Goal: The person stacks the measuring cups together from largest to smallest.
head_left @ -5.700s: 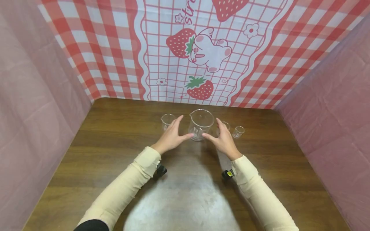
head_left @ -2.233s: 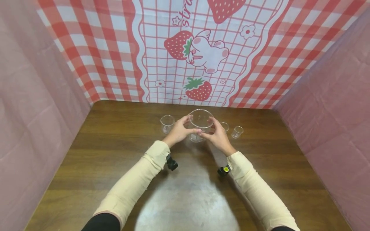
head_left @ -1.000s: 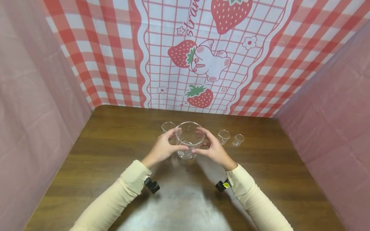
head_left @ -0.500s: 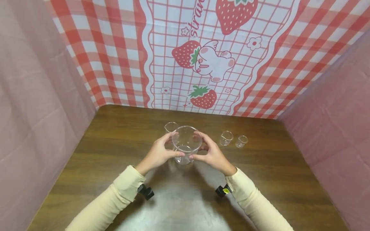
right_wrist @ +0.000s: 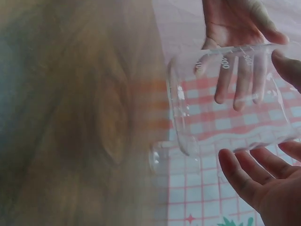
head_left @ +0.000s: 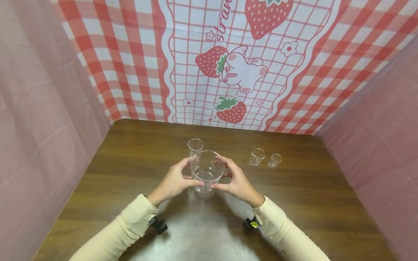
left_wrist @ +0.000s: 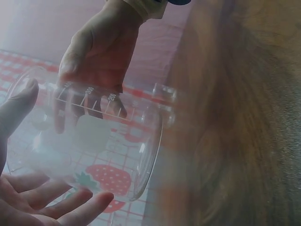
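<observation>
A large clear glass beaker (head_left: 207,166) with a white printed scale is held upright between both hands, and its base appears to hang just above the wooden table. My left hand (head_left: 174,182) grips its left side, the thumb across the front and the fingers curved behind. On the right side my right hand (head_left: 237,183) holds it the same way. Thumb tips almost meet at the front. In the left wrist view the scale on the beaker (left_wrist: 94,136) faces the right hand (left_wrist: 101,56). Seen from the right wrist, the beaker (right_wrist: 230,108) looks empty.
Behind the left hand stands a medium beaker (head_left: 195,145), partly overlapped by the large one. Two smaller beakers, one (head_left: 257,157) beside the smallest (head_left: 275,160), stand to the right. A strawberry-patterned cloth (head_left: 183,72) hangs at the back, with pink curtains (head_left: 385,127) at the sides.
The hands went from reaching around the large beaker to gripping it. They then brought it toward the person and slightly left, away from the smaller beakers. The smaller beakers stayed in place.
</observation>
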`<state>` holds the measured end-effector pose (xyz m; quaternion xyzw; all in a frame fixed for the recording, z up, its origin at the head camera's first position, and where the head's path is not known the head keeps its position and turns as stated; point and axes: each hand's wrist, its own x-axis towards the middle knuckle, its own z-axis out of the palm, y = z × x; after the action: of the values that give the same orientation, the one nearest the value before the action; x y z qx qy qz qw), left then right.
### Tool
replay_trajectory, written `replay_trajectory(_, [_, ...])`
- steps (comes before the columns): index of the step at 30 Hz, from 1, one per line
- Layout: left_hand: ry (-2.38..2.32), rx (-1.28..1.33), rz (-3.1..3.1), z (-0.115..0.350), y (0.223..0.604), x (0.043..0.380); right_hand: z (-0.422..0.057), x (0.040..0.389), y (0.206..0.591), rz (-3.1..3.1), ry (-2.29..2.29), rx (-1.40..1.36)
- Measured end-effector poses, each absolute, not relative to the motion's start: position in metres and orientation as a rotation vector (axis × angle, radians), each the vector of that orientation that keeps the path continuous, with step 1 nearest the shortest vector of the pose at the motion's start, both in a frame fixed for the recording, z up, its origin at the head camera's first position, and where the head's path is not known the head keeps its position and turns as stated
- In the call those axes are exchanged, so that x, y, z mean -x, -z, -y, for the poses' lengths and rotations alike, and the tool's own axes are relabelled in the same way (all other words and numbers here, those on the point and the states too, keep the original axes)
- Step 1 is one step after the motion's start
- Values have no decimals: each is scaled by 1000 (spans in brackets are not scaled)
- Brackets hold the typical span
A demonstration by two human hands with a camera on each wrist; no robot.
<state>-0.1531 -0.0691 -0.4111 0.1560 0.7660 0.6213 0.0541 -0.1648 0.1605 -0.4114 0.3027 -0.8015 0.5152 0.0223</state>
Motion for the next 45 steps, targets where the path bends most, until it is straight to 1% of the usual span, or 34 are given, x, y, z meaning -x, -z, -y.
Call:
replay_trajectory(6, [-1891, -499, -2352, 71, 414, 149, -158, 161, 413, 2480, -1548, -933])
replay_trajectory(20, [-1885, -481, -2365, 74, 426, 137, -155, 156, 427, 2499, -1603, -962])
replay_trajectory(45, [-1872, -439, -2350, 73, 436, 129, -155, 148, 436, 2554, -1591, -949])
